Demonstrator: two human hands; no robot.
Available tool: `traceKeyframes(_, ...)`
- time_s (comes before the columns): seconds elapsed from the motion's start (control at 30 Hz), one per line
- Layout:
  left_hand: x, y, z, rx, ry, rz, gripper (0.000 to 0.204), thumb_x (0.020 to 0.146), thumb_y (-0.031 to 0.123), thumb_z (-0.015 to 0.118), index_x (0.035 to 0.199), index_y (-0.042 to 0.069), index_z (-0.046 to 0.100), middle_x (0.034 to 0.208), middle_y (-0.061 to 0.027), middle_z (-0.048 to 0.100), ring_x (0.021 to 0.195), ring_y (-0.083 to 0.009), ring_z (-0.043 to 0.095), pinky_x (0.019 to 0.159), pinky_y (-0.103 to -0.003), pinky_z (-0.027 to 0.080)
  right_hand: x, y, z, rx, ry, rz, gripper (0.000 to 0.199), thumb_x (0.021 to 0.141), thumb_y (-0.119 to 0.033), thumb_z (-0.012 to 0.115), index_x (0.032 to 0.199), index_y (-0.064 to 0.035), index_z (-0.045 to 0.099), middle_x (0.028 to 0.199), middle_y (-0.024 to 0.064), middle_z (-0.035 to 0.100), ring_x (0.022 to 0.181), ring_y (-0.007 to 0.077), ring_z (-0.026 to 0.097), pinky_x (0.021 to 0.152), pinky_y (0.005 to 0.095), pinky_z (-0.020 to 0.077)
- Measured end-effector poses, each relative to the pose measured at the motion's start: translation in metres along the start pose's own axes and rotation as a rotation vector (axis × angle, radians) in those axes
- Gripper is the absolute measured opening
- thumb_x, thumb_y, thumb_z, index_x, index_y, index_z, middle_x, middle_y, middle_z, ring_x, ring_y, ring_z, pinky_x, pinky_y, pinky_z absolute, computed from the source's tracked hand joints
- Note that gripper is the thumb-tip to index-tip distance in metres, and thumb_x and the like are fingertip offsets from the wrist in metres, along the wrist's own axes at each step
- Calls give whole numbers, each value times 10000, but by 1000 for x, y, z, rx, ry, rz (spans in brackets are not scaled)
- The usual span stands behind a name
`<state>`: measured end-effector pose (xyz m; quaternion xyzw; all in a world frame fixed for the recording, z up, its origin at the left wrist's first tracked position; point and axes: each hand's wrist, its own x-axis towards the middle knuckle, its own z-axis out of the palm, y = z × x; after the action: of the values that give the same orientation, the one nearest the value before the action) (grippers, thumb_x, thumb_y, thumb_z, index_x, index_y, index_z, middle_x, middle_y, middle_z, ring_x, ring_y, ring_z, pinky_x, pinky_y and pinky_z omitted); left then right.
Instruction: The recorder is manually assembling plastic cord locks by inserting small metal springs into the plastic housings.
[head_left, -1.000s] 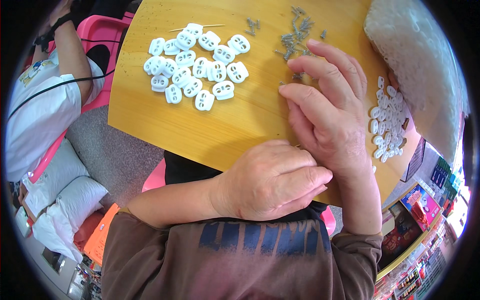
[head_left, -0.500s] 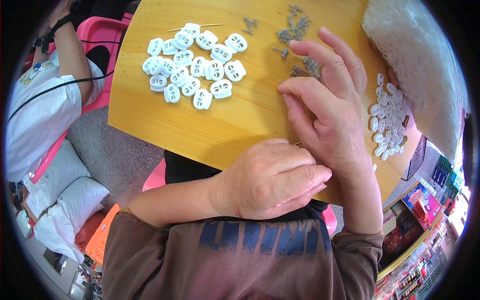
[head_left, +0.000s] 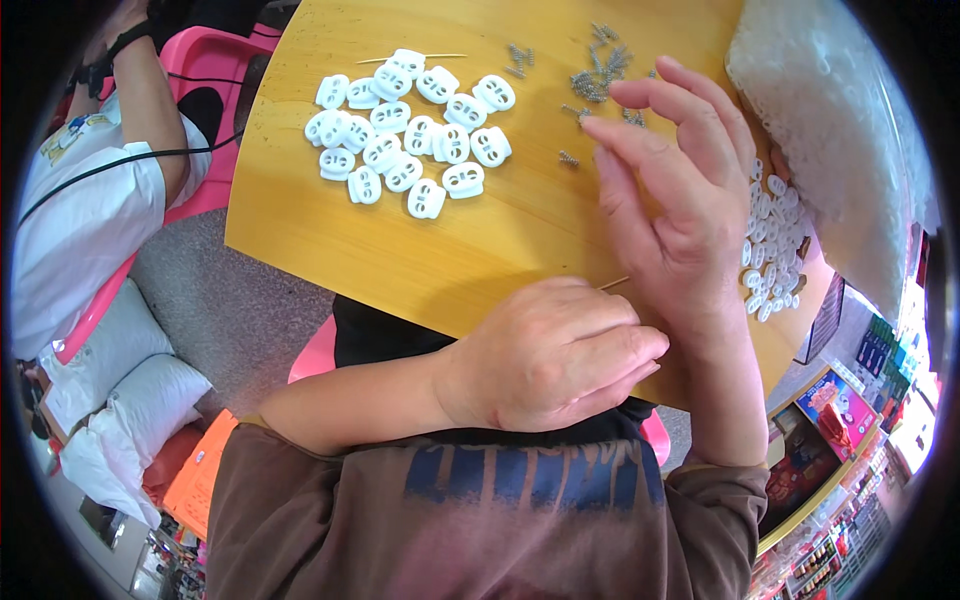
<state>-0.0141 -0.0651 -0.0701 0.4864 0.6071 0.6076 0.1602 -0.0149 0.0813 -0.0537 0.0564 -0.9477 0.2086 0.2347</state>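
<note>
My left hand (head_left: 560, 355) is closed in a fist at the table's near edge, and what it may hold is hidden. A thin wooden stick (head_left: 615, 283) shows just beyond its knuckles; whether the hand grips it I cannot tell. My right hand (head_left: 690, 185) hovers over the table with fingers curved and apart, nothing visible between them. Left of its thumb lies a single small metal spring (head_left: 569, 158). More springs (head_left: 597, 80) are heaped beyond the fingertips. To the left are several white two-hole cord locks (head_left: 403, 172).
Small white plastic pieces (head_left: 768, 240) are spread right of my right wrist, beside a large clear bag (head_left: 830, 130) of white parts. Another thin stick (head_left: 430, 57) lies behind the cord locks. A person in a white shirt (head_left: 110, 210) sits at the left on a pink chair (head_left: 205, 75).
My right hand has lifted slightly up and to the right, away from a spring now lying apart from the heap. The whole view has shifted a little. My left hand stays closed.
</note>
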Motion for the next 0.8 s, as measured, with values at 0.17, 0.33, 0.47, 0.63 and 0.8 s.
traceKeyframes(0.17,-3,1,-1,18,3,-13,195,644,15,624,834,20,580,653,-66,529,554,-206,511,499,-300,389,17,-5,3,-150,-53,-47,146,652,-16,602,789,-66,612,827,45,558,872,239,508,792,334,347)
traceKeyframes(0.33,-4,0,-1,7,-1,-8,180,653,32,619,828,18,580,663,-69,533,565,-214,518,508,-310,400,29,-10,2,-312,-151,-81,95,655,-45,612,746,-66,605,792,31,553,832,215,511,777,327,344)
traceKeyframes(0.47,-5,0,-1,-2,-3,-12,174,652,39,622,819,16,580,665,-73,531,561,-220,515,510,-312,403,33,-15,1,-383,-234,-80,81,642,-48,610,721,-66,599,772,24,553,817,197,516,784,330,345)
traceKeyframes(0.63,-5,1,-1,10,19,4,169,652,37,622,815,20,580,661,-73,527,553,-221,510,503,-311,399,37,-18,3,-437,-274,-150,67,607,-41,607,651,-60,561,743,23,536,790,194,515,758,323,368)
traceKeyframes(0.8,-5,0,1,39,39,26,160,654,36,621,807,25,578,647,-68,523,548,-219,507,493,-309,393,37,-8,14,-409,-127,-286,35,539,-82,529,541,-74,495,632,29,460,721,186,501,740,323,384)
